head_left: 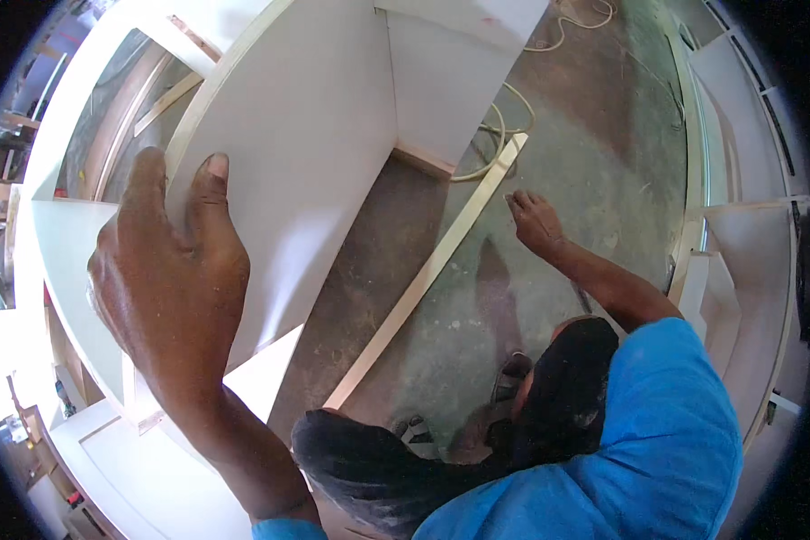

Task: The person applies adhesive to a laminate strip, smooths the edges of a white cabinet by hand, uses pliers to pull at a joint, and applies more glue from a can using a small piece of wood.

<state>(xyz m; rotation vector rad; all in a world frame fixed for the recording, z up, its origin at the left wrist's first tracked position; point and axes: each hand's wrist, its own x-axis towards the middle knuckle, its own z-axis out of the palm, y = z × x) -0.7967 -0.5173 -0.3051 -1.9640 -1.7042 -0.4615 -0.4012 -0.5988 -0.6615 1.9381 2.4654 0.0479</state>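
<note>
My left hand (171,261) grips the upper edge of a white cabinet panel (301,117), with the thumb on its inner face and the fingers over the other side. The panel belongs to a large white cabinet carcass that stands at a slant on the left. My right hand (535,221) hovers over the floor at the right, its fingers pinched together. A tiny bit shows at the fingertips, too small to name. Between the carcass and my right hand, a long pale wooden strip (427,270) lies on the floor.
A pale hose or cord (499,148) loops on the grey concrete floor (594,171) beyond the strip. More white cabinet frames (751,135) line the right side. Another white panel (153,468) lies at lower left. My knees and sandalled feet are close below.
</note>
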